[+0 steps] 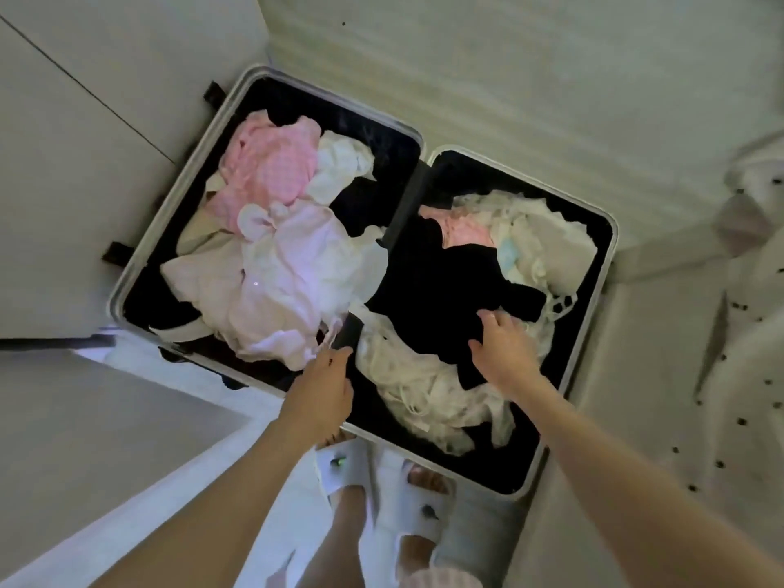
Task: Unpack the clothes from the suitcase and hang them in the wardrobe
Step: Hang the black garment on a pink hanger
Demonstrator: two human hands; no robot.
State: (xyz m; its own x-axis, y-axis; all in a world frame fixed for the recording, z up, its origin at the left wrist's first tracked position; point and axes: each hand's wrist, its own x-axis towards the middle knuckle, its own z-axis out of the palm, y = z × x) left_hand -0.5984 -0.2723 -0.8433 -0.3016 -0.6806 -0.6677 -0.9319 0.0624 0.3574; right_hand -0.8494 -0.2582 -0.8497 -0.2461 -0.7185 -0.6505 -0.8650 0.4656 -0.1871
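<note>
An open suitcase (140, 256) with a pale metal frame lies flat on the floor, both halves full of loose clothes. The left half holds a pink checked garment (263, 171) and pale pink and white pieces (292, 282). In the right half a black garment (441, 290) lies over white lacy clothes (420, 388). My left hand (322, 388) is at the near end of the dark centre hinge, with a thin pale strap at its fingertips. My right hand (505, 350) lies with spread fingers on the black garment's near edge.
A white garment with dark dots (729, 375) hangs or lies at the right. Pale cabinet panels (85, 142) stand to the left, a wall behind. My feet in white slippers (382, 481) stand at the suitcase's near edge. A light mat lies at the lower left.
</note>
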